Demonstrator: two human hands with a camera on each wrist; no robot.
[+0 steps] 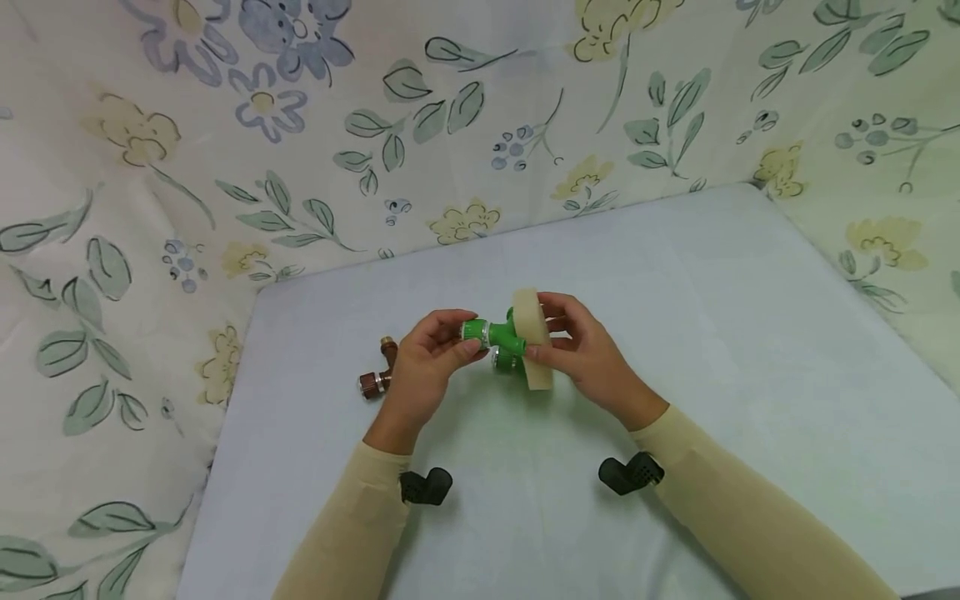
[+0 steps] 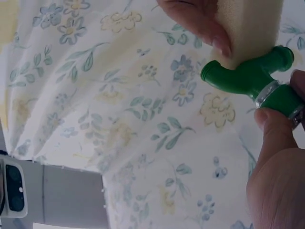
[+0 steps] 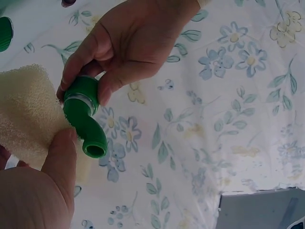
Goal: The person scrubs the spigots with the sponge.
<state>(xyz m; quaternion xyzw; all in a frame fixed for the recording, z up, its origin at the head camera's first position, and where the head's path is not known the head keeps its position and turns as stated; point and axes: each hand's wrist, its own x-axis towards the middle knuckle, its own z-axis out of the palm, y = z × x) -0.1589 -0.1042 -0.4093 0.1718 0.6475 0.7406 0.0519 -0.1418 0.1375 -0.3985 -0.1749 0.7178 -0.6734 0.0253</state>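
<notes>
We are pinching the knob end of a green Y-shaped hose connector (image 1: pixel 501 335) between the thumb and fingers of our left hand (image 1: pixel 422 360), while our right hand (image 1: pixel 596 354) is grasping a pale sponge (image 1: pixel 532 329), its thumb pressing one face; the connector's forked end is apparently touching the sponge. Both things are hanging above the worktop (image 1: pixel 712 333), somewhat nearer its left edge than its right edge and well in from its far edge. Toward the left edge a brown hose fitting (image 1: pixel 372 384) is lying half hidden behind our left hand, and a second green fitting (image 1: pixel 506 361) is showing below the connector, mostly covered. We are judging a slip the likeliest trouble: our left fingertips are covering only one short end, so a hard push against the fork could be twisting the connector out of the pinch, and if the knob is a screw-on one, it could be working loose. A rim of the fork could be snagging the sponge's porous face and tearing it. If we are lowering our left hand carelessly, it could be nudging the brown hose fitting toward the left edge, and a dropped connector could be striking the second green fitting
</notes>
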